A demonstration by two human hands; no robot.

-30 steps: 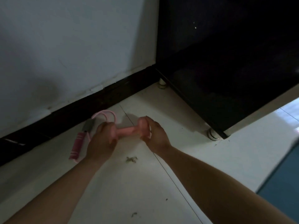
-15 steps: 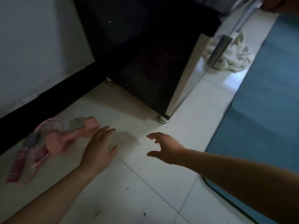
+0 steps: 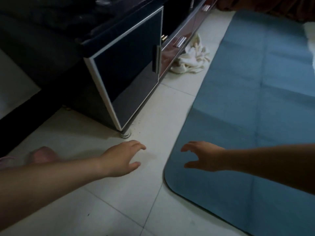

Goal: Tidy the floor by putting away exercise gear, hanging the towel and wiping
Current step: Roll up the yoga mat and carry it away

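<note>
- Black silver-trimmed cabinet [image 3: 127, 65]: door closed, contents hidden.
- Left hand [image 3: 122, 159]: grip spread, holding nothing, over white tiled floor [image 3: 102, 210].
- Right hand [image 3: 204, 155]: grip spread, holding nothing, over blue mat [image 3: 255, 108].

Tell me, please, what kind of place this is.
Probably a room in a home used for exercise: a flat blue exercise mat lies on the white tiled floor beside a low dark glossy cabinet with silver trim, and a crumpled white towel lies by it.

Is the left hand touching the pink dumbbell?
Apart. The head view shows the left hand, fingers loosely spread, over bare tile, well clear of the pink dumbbell, which lies back beside the forearm.
</note>
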